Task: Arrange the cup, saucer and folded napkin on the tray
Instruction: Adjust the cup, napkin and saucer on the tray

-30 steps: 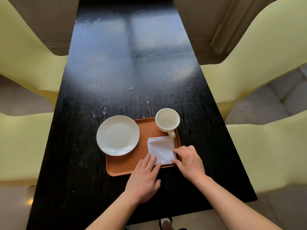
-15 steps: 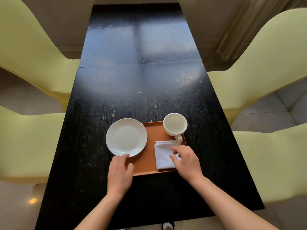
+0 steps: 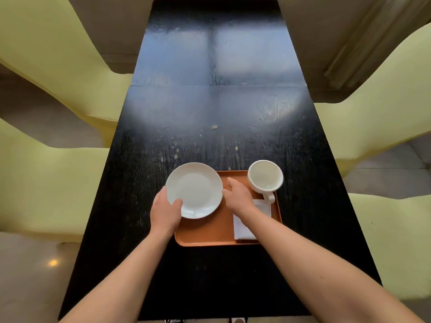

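A white saucer [image 3: 194,188] lies half over the left edge of the orange tray [image 3: 210,231]. My left hand [image 3: 166,212] grips the saucer's near left rim, thumb on top. Over the tray, my right hand [image 3: 239,195] touches the saucer's right rim with fingers apart. A cream cup [image 3: 265,177] stands on the tray's far right corner, handle pointing toward me. The folded white napkin [image 3: 242,227] rests on the tray's right side, partly hidden under my right forearm.
The long black table [image 3: 214,113] carries a few crumbs [image 3: 214,127] beyond the tray. Pale yellow chairs flank it, two on the left [image 3: 46,66] and two on the right [image 3: 384,89].
My left hand moved from the napkin to the saucer's rim and took hold of it. My right hand left the napkin and reached to the saucer's right edge.
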